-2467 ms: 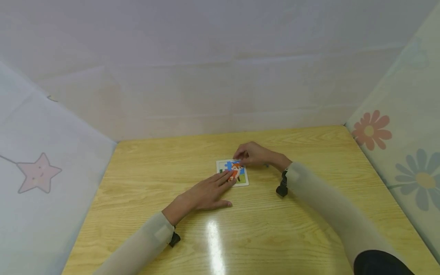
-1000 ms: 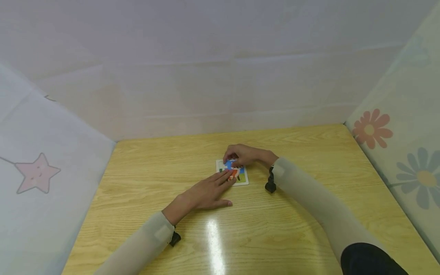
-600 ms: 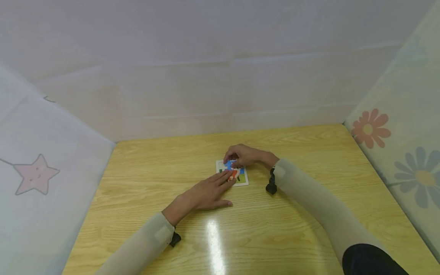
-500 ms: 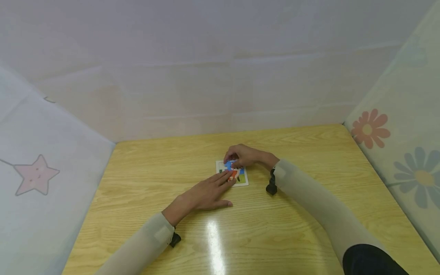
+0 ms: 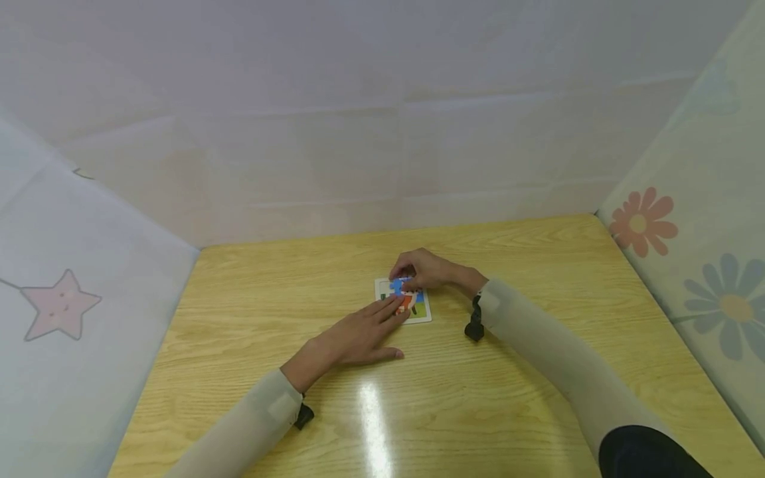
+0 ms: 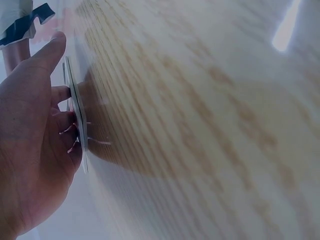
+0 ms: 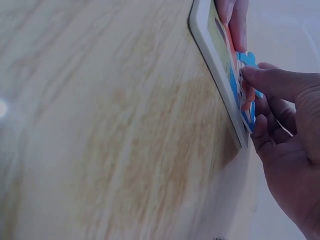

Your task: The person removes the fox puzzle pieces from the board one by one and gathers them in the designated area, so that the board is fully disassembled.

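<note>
Puzzle tray (image 5: 423,318) mid-table (image 5: 514,398), mostly filled with fox picture; left hand (image 5: 358,335) flat, fingers straight, pressing tray's near edge; right hand (image 5: 425,271) pinching blue piece (image 7: 248,60) over far-left corner, not yet seated, apparently among the last.

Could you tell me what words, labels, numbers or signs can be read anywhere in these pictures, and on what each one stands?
None: no readable text shows in any view.
The puzzle board under the left hand and right hand carries only a fox picture.
The side cloths show only a star and flowers, no lettering.
</note>
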{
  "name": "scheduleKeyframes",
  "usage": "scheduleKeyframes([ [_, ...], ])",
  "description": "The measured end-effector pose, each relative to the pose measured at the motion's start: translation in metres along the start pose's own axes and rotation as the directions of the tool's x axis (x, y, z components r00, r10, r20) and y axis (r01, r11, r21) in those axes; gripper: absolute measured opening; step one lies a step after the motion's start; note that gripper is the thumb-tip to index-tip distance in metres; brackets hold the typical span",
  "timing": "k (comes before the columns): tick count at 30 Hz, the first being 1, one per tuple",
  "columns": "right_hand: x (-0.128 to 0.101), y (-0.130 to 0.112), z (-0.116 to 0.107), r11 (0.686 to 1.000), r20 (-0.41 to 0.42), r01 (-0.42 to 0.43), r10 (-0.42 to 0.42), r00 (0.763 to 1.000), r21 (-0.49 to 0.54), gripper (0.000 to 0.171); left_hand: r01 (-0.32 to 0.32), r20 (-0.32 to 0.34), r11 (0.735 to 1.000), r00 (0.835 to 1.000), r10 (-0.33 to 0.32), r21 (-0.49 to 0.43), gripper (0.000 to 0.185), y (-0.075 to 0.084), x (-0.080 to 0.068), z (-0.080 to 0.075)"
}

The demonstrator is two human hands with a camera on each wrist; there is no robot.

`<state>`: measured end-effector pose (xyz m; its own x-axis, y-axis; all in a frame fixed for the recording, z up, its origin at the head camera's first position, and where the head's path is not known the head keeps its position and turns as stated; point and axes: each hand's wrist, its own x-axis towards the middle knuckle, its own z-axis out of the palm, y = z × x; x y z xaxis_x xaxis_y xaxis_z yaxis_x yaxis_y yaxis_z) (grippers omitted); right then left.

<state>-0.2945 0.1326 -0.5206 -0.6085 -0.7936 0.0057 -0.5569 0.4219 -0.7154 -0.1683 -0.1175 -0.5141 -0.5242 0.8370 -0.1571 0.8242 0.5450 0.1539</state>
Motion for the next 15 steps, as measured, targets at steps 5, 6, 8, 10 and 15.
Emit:
scheduleKeyframes([
  [5, -0.0025, -0.0022, 0.0007, 1.0, -0.029, 0.008, -0.009, 1.0, -0.008, 0.029, 0.001, -0.001, 1.0, 1.0, -0.001, -0.002, 0.085, 0.0001, 0.0009, -0.0004],
  [6, -0.0029, -0.0029, 0.0008, 1.0, -0.034, 0.008, -0.008, 0.999, -0.008, 0.029, 0.001, 0.0, 1.0, 1.0, -0.001, -0.003, 0.085, 0.0, 0.001, -0.0003],
  [8, -0.0037, -0.0044, 0.0012, 1.0, -0.044, 0.007, -0.007, 0.999, -0.01, 0.028, 0.003, 0.001, 1.0, 1.0, -0.003, -0.005, 0.085, 0.0, 0.001, -0.0001],
  [10, -0.0044, -0.0055, 0.0019, 1.0, -0.052, 0.004, -0.005, 0.999, -0.009, 0.028, 0.004, 0.004, 1.0, 1.0, -0.004, -0.006, 0.085, -0.0001, 0.0012, 0.0004],
  [15, -0.0064, -0.0054, 0.0038, 1.0, -0.076, -0.012, 0.011, 0.997, -0.01, 0.029, 0.005, 0.006, 1.0, 1.0, -0.005, -0.005, 0.085, 0.0001, 0.0013, 0.0012],
])
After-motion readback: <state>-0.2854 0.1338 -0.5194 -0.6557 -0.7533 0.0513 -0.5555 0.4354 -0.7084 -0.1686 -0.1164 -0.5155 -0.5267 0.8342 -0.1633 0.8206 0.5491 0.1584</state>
